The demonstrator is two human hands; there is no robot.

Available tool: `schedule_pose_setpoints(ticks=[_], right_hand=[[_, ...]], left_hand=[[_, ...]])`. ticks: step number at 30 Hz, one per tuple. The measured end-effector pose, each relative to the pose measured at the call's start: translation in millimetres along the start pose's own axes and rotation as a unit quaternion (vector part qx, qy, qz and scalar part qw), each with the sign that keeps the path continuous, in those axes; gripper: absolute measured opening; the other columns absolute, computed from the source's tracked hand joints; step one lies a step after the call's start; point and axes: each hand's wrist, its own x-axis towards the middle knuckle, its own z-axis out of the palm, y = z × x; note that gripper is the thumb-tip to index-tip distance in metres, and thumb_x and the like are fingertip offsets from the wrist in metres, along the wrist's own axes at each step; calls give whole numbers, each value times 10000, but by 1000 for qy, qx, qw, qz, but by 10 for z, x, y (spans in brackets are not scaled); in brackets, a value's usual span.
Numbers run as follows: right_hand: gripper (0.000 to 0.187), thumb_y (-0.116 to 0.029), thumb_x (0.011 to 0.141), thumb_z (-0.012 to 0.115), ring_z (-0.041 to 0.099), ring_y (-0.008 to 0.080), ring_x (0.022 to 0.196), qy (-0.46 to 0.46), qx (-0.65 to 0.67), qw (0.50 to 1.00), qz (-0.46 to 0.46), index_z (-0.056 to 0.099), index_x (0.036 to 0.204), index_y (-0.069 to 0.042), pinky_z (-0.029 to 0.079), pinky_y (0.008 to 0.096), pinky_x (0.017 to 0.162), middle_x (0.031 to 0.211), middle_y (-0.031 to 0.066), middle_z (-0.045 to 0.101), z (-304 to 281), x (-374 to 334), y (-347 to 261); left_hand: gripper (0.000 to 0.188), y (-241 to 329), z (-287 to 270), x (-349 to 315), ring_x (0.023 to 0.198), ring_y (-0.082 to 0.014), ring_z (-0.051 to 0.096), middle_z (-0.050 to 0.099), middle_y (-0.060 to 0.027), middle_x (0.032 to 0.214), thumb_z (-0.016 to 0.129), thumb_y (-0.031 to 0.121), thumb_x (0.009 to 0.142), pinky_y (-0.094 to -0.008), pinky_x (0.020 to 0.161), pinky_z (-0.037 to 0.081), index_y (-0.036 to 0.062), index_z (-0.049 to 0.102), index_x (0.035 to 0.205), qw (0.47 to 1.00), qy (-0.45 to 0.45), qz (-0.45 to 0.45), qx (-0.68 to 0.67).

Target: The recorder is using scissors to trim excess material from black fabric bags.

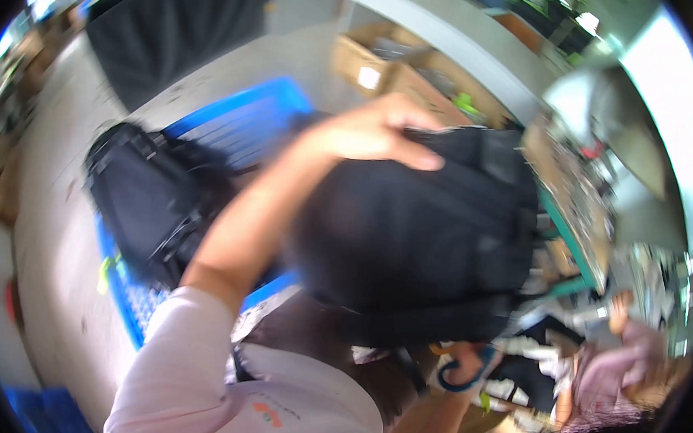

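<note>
A large black fabric bag (413, 236), looking like a backpack and blurred by motion, is held up in front of my body. My left hand (385, 136) reaches across to its top edge, the thumb on the near side and the fingers closed over the rim. Below the bag is my right hand (468, 362), smeared and partly covered by it. A blue curved loop (458, 374) shows at that hand; its kind is unclear. On the left, a second black backpack (150, 199) lies in a blue plastic basket (260, 101), past my left forearm.
Open cardboard boxes (367, 60) sit under a pale table (437, 18) at the far side. To the right is a green-edged workbench (572, 235) with clutter. Another person (619, 370) is at the lower right, one hand raised. Blue material (54, 427) lies at the lower left.
</note>
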Motion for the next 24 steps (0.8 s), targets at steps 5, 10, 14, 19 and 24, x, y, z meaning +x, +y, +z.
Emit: schedule_pose_setpoints(ticks=[5, 10, 14, 19, 24], right_hand=[[468, -67, 697, 689, 519, 103, 714, -51, 241, 964, 101, 500, 1118, 11, 398, 201, 562, 786, 28, 540, -181, 105, -602], [621, -178, 590, 813, 515, 198, 641, -169, -155, 972, -48, 506, 1111, -34, 462, 298, 600, 774, 81, 510, -562, 519, -1134], [605, -209, 582, 817, 540, 237, 660, -212, -187, 958, -49, 511, 1077, -43, 473, 327, 599, 790, 93, 519, -581, 705, -1274], [612, -260, 560, 816, 556, 236, 662, -273, -226, 929, -105, 518, 1051, -48, 474, 344, 605, 812, 88, 549, -562, 831, -1365], [574, -258, 567, 816, 550, 209, 624, -290, -250, 914, -136, 539, 1023, -48, 469, 316, 572, 808, 83, 559, -579, 876, -1384]], left_hand=[[294, -268, 304, 15, 778, -64, 518, 639, -29, 867, 645, 51, 756, -240, 713, 445, -24, 598, 1037, 985, -165, 24, 40], [391, -354, 644, -4, 819, -118, 609, 669, -105, 922, 722, 5, 666, -242, 734, 456, -41, 601, 1035, 980, -190, -42, -51], [366, -240, 780, 11, 805, -69, 566, 664, -95, 932, 671, -1, 704, -239, 724, 451, 6, 596, 1063, 975, -221, 7, 24], [376, -146, 878, -41, 763, -220, 635, 660, -127, 874, 762, 61, 630, -279, 691, 470, 6, 637, 981, 972, -216, 32, 89], [378, -135, 901, -68, 747, -251, 629, 654, -133, 855, 763, 70, 627, -293, 669, 471, 8, 637, 979, 971, -209, 26, 116]])
